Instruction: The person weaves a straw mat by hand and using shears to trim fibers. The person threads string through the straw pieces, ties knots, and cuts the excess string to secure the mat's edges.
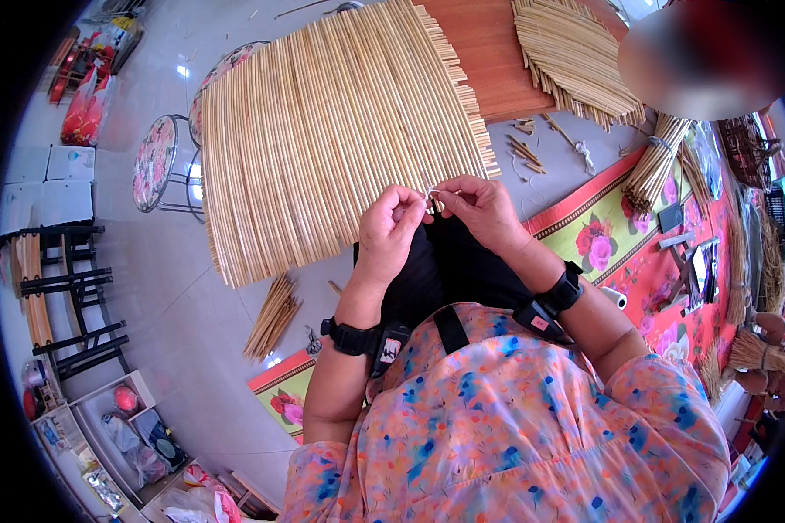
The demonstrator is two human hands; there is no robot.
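Observation:
A large mat of parallel straw-coloured reed sticks [331, 131] fills the upper middle of the view, just beyond my hands. My left hand [392, 231] is closed in a pinch on a thin white string [429, 191] below the mat's lower right part. Close beside it, my right hand [475, 211] pinches the same string between thumb and fingertips. Both hands are above my dark-clothed lap [427, 270], and their curled fingers partly hide the string.
A wooden board [471, 44] carries another reed panel [567, 52]. Reed bundles [658, 161], loose sticks [270, 322] and tools [689, 270] lie around me, near a red floral mat [698, 209]. Stools [157, 161] stand left, with storage boxes [105, 410] lower left.

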